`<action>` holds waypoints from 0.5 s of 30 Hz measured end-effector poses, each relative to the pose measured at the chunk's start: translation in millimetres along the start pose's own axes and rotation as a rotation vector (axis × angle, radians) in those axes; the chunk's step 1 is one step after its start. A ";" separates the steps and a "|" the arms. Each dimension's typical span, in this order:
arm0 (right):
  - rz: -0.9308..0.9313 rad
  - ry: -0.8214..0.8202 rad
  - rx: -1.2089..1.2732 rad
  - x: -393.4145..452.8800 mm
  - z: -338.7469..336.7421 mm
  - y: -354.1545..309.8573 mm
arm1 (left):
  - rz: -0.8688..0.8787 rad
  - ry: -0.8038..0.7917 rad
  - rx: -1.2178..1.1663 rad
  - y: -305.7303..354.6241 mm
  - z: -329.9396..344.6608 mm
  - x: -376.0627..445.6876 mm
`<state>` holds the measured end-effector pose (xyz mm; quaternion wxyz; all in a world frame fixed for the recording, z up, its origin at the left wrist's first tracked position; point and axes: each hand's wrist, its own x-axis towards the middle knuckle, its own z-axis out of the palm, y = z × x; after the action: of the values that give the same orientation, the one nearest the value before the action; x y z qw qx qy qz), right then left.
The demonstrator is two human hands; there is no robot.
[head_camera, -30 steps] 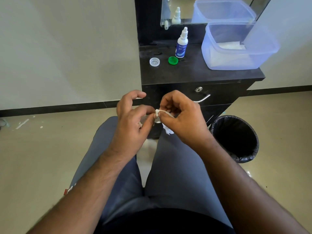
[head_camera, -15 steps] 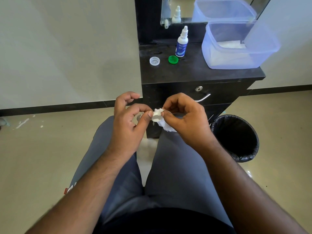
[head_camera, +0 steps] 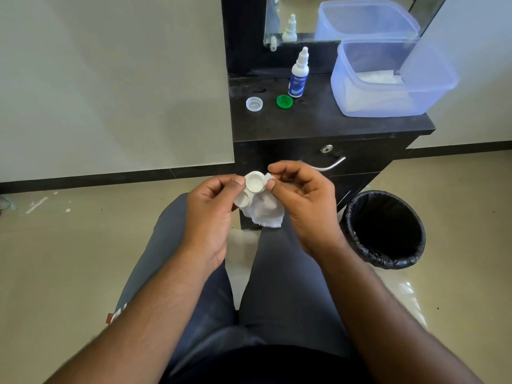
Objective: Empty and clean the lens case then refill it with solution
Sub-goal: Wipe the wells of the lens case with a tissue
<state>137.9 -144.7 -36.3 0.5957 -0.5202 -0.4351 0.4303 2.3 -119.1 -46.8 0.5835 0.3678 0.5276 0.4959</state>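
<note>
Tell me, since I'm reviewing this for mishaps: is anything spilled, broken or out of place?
Nothing stands out. The lens case looks intact in both hands, the bottle stands upright, and both caps lie apart on the cabinet top.

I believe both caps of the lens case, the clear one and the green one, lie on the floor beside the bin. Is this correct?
Not quite. In the head view the clear cap and the green cap lie on the black cabinet top, beside the solution bottle, not on the floor.
</note>
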 end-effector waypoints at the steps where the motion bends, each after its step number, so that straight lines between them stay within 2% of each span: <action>1: 0.004 0.021 0.003 -0.9 1.4 1.9 | -0.019 -0.008 0.017 0.6 -0.7 -0.5; 4: 0.036 0.081 0.047 -1.0 3.0 4.3 | -0.006 -0.122 0.128 3.1 -2.9 -2.2; 7: 0.065 0.058 0.073 2.6 4.0 1.3 | 0.043 -0.211 0.194 2.8 -2.1 -5.5; 11: 0.067 0.071 0.069 3.2 0.5 0.1 | 0.047 -0.089 0.161 6.4 -4.3 -1.1; 15: 0.098 0.049 0.066 -0.1 -1.8 3.8 | -0.060 -0.019 0.023 7.2 -3.2 -0.6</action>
<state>139.4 -144.9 -40.3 0.6012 -0.5313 -0.3799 0.4604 -2.1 -118.3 -40.4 0.5989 0.3632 0.5383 0.4687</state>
